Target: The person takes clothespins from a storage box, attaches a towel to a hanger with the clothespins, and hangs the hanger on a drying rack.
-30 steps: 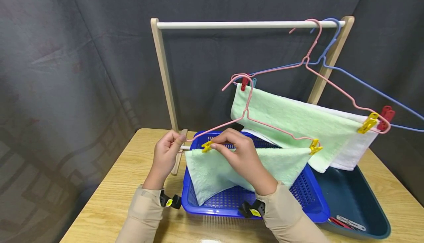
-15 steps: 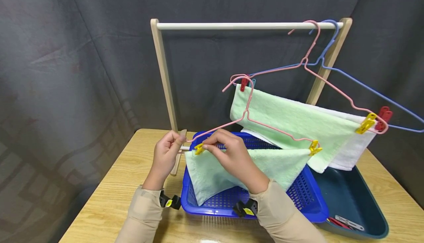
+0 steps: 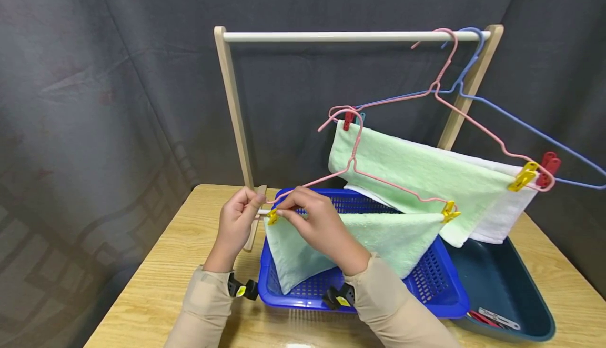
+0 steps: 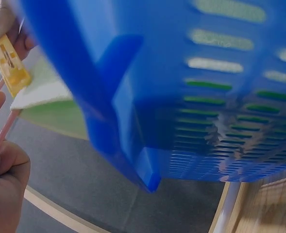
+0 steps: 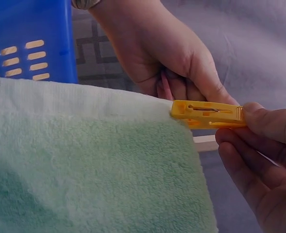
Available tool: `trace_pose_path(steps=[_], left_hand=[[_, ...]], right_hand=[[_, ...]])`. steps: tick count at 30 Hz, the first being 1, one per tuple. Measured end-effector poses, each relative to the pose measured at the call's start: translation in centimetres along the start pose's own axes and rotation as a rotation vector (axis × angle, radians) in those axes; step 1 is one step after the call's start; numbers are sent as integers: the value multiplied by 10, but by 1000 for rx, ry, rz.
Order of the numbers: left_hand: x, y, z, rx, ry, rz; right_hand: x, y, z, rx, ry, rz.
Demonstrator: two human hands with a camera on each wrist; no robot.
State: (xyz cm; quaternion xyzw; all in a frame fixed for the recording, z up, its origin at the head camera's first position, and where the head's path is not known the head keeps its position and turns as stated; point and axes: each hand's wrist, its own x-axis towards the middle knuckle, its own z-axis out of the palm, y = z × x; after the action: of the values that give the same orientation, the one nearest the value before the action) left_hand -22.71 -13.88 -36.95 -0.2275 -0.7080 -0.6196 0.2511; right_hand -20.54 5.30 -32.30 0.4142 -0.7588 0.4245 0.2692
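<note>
My left hand (image 3: 238, 220) grips the left end of a pink wire hanger (image 3: 353, 159), whose hook stands up over the basket. Draped over the hanger's lower bar is a light green towel (image 3: 303, 250). Between thumb and fingers, my right hand (image 3: 314, 219) pinches a yellow clothespin (image 5: 208, 114), whose jaws are right at the towel's top left corner. The left wrist view shows the same clothespin (image 4: 10, 65) beside the pink bar, close to the left fingers. A second yellow clothespin (image 3: 450, 211) clips the towel's right end to the hanger.
A blue basket (image 3: 454, 300) stands below the towel. A rack with a white rail (image 3: 331, 37) holds another pink hanger (image 3: 445, 69) and a blue hanger (image 3: 525, 119) with clipped towels. At right lies a dark tray (image 3: 530, 295) with clothespins in it.
My right hand has slid left along the towel's top edge with the yellow clothespin, from a little inward to the corner near the left hand. The left hand keeps its hold on the hanger.
</note>
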Motion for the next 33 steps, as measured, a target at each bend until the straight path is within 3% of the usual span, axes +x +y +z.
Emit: trace_pose_path(steps=[12,33], left_hand=[[0,0,1,-36,-1,-5],[1,-1,1,20,32,49]], right_hand=[[0,3,8,-13,-5,6],[-1,1,19,-53,23,24]])
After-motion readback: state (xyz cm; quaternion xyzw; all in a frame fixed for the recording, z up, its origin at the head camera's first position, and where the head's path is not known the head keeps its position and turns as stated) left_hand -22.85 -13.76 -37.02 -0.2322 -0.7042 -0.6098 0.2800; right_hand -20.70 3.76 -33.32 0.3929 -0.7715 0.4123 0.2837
